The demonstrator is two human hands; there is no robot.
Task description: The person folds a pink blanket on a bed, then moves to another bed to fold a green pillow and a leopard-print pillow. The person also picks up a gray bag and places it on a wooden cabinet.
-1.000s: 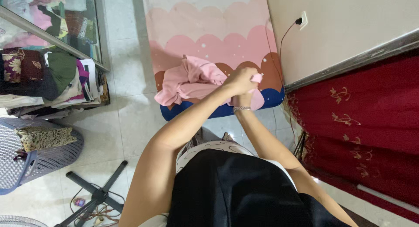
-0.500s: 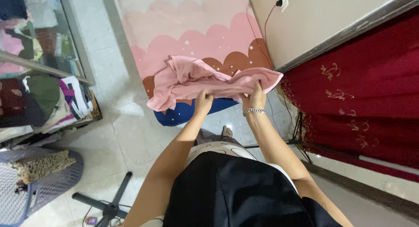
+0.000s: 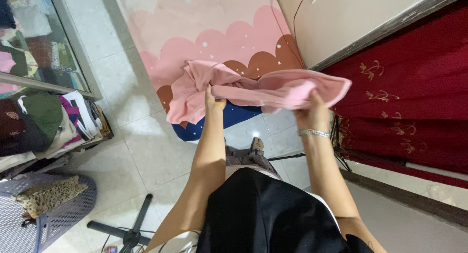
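Note:
A crumpled pink garment (image 3: 253, 87) is stretched between my two hands above an ironing board (image 3: 204, 43) with a pink, brown and blue scalloped cover. My left hand (image 3: 212, 99) grips the cloth near its middle, over the board's near end. My right hand (image 3: 313, 114), with a silver bracelet on the wrist, holds the garment's right end out past the board's edge, in front of the red cloth. The garment's left part lies bunched on the board.
A red patterned cloth (image 3: 404, 87) hangs at the right below a beige wall with a socket and black cable (image 3: 295, 24). Stacked folded clothes (image 3: 44, 121) sit at left, above a grey plastic basket (image 3: 53, 219). A black stand base (image 3: 129, 231) lies on the tiled floor.
My hands have moved apart, drawing the pink garment out wider. My right hand has carried its end rightward past the board; the view has shifted a little.

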